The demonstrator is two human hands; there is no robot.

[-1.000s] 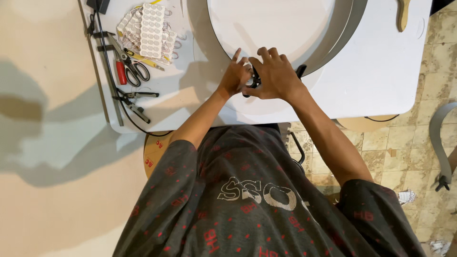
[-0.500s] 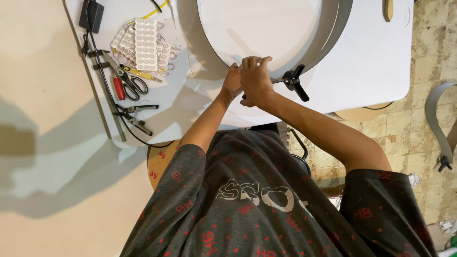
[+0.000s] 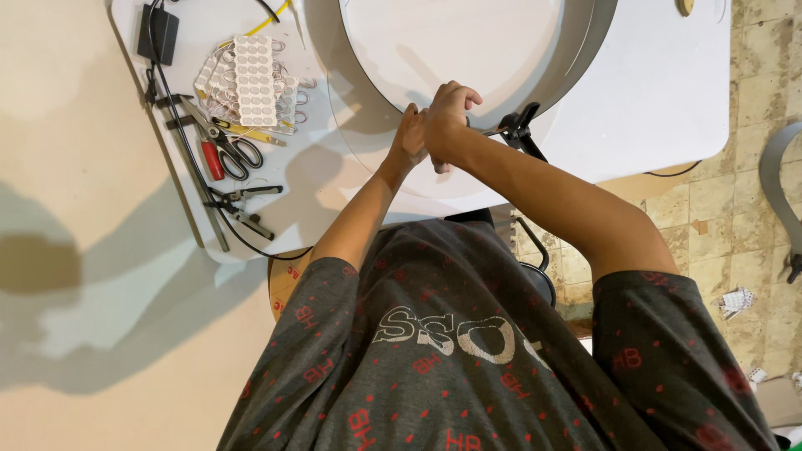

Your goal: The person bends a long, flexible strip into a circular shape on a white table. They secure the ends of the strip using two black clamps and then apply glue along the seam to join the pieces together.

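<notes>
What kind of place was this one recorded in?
Likely a small sign-making or craft workshop: a white worktable holds a large round frame, strips of small white light modules, scissors and pliers, on a worn tiled floor.

- Bright, even indoor light; the white table (image 3: 660,92) and round panel (image 3: 468,42) look nearly washed out
- Soft, broad shadows of the person fall left across the beige floor (image 3: 83,276)
- The picture is sharp in the middle, with slight wide-angle bending at the edges
</notes>
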